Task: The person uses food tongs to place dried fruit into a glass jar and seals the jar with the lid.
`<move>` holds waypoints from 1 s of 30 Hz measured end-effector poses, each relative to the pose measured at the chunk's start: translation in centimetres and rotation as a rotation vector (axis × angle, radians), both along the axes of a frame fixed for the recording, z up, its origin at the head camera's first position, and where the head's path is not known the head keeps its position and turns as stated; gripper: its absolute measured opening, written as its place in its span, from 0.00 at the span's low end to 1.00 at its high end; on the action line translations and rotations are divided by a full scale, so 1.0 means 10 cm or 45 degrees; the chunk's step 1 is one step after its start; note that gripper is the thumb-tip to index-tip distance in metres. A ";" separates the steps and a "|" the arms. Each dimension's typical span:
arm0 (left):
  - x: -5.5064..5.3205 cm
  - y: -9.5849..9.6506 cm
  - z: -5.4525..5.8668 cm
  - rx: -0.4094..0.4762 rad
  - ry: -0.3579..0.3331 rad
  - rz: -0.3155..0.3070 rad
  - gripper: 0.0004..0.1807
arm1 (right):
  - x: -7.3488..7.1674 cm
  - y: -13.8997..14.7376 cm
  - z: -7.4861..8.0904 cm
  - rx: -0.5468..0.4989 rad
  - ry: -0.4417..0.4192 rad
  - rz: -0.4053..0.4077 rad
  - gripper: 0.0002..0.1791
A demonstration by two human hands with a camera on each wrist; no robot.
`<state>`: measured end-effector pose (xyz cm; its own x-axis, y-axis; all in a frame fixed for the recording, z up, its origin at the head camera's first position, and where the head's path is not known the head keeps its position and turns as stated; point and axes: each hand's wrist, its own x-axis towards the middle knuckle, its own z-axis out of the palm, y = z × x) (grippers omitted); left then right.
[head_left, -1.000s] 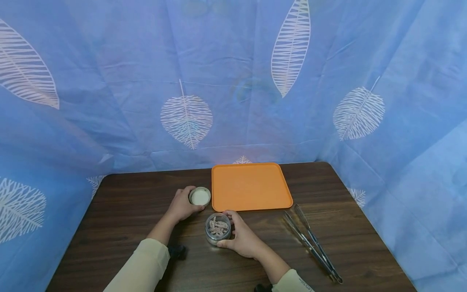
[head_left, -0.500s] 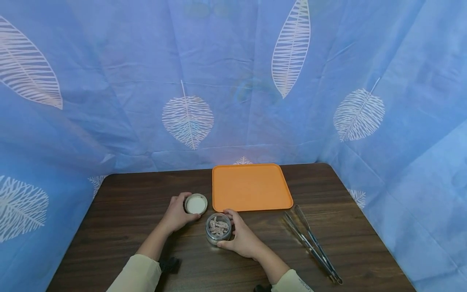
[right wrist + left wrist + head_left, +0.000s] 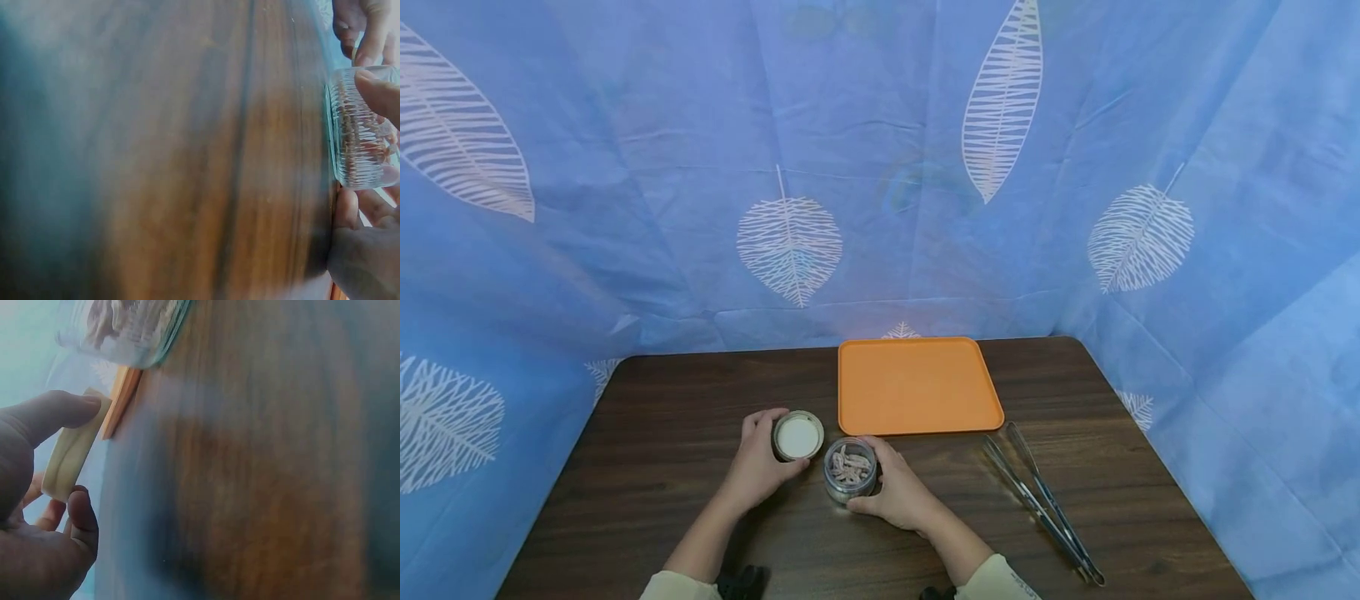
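A clear glass jar [image 3: 849,472] stands uncovered on the table, with pale, dried, twisted pieces [image 3: 851,464] inside. My right hand [image 3: 898,493] grips it from the right, thumb in front and fingers behind; ribbed glass shows in the right wrist view. To the jar's left, my left hand [image 3: 758,460] holds a round lid [image 3: 798,436] by its edge, its whitish inner face turned up. In the left wrist view the lid's cream-coloured side [image 3: 72,453] sits between thumb and fingers, off the tabletop.
Behind the jar lies an orange tray [image 3: 919,387] on the dark wooden table [image 3: 685,408]. Metal tongs [image 3: 1043,502] rest at the right, their ends spread toward the tray. Blue cloth [image 3: 880,250] with white leaf prints hangs around the table's back and sides.
My left hand has carried the lid a little to the left and nearer the front edge. The right hand keeps its grip on the jar, which stays in place.
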<state>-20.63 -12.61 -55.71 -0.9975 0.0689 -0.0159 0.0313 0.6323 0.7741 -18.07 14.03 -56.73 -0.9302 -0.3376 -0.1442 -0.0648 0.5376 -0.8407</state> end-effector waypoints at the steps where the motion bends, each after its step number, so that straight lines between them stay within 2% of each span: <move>1: 0.03 0.01 0.00 0.006 0.009 0.000 0.49 | 0.00 0.00 0.00 0.008 0.000 -0.006 0.55; 9: 0.26 0.10 0.04 0.075 0.018 0.000 0.51 | 0.02 0.00 0.03 -0.006 -0.066 -0.038 0.54; 14: 0.35 0.18 0.06 0.052 0.053 0.009 0.52 | 0.03 0.02 0.05 -0.051 -0.097 -0.072 0.55; 22: 0.47 0.25 0.15 -0.021 0.084 -0.063 0.55 | 0.05 0.07 0.08 -0.110 -0.042 -0.021 0.52; 28: 0.52 0.22 0.26 0.013 0.079 -0.105 0.58 | 0.07 0.14 0.12 -0.167 0.010 0.005 0.51; 30: 0.52 0.21 0.29 0.058 0.067 -0.132 0.60 | 0.07 0.16 0.15 -0.164 0.030 0.000 0.51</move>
